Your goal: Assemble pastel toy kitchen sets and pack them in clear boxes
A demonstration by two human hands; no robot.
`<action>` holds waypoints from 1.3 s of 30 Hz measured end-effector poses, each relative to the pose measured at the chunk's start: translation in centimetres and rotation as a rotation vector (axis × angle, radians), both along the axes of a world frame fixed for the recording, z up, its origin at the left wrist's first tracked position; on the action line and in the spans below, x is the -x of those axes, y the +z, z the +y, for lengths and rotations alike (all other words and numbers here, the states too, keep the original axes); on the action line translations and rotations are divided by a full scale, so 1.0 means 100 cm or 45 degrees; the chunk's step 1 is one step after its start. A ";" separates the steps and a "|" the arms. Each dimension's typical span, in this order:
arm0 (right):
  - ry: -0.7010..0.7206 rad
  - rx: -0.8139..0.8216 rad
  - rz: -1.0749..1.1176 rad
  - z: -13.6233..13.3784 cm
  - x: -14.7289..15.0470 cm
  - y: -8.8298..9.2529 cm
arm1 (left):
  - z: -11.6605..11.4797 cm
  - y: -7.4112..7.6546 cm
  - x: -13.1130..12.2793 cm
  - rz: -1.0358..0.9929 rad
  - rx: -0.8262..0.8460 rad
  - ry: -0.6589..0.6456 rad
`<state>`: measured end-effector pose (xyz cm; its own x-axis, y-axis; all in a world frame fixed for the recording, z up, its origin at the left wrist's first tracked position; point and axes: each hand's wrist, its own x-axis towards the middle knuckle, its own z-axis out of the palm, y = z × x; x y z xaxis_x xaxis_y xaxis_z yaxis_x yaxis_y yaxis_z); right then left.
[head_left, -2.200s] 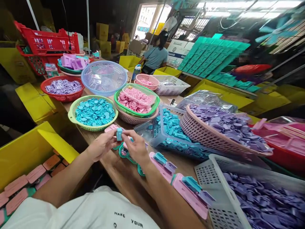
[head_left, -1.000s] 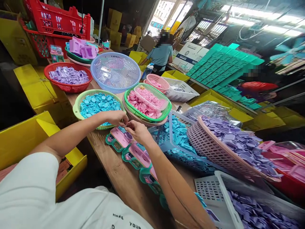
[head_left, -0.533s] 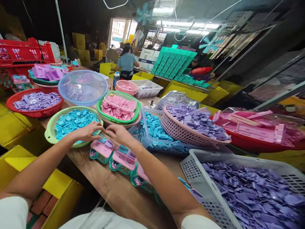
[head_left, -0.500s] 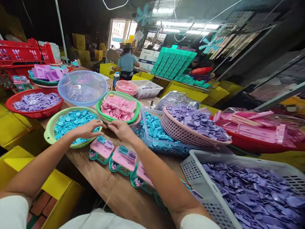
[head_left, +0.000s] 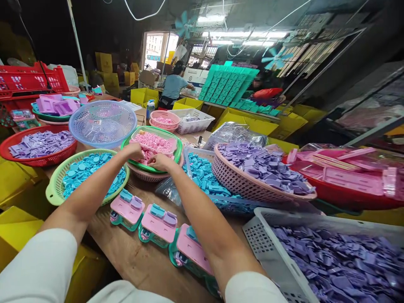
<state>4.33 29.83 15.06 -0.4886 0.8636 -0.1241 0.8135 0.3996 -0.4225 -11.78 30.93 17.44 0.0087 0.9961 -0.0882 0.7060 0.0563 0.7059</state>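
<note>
Both hands are over the green basket, which holds pink pieces and a clear tray of small pink parts. My left hand is at its left side, fingers bent down into the pink pieces and mostly hidden. My right hand is at the front rim, fingers curled together among the pink pieces; what they hold, if anything, is hidden. Below my forearms stands a row of toy vehicles with pink tops, green bases and blue and purple blocks, including a left one and a middle one.
A light green basket of blue discs sits at left, before an openwork blue basket. Purple pieces fill a pink basket and a white crate at right. A co-worker sits at the back.
My hands moved from the gap in front of the green basket up and forward into its pink pieces. The view shifted slightly, and the co-worker turned toward the right.
</note>
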 end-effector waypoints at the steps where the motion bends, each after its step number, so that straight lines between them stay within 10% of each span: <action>1: 0.009 0.015 0.028 0.001 -0.001 0.001 | -0.002 0.003 0.007 -0.096 0.006 -0.016; 10: -0.190 0.030 0.388 -0.002 -0.004 0.001 | -0.032 0.015 0.019 -1.016 -0.037 0.000; 24: -0.246 -0.050 1.286 -0.015 0.006 0.048 | -0.055 0.004 -0.014 -1.453 -0.179 0.370; 33: -0.180 -0.630 0.535 -0.041 0.038 0.046 | -0.069 0.028 -0.036 -1.937 -0.198 0.390; 39: 0.268 -0.597 0.525 -0.036 0.024 0.040 | -0.089 0.028 -0.037 -2.199 -0.091 0.638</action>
<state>1.95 26.21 19.04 -0.5799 0.6616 0.4754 0.5068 0.7498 -0.4253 -8.06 22.07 20.20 -0.2375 0.9336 -0.2682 -0.8268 -0.0494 0.5603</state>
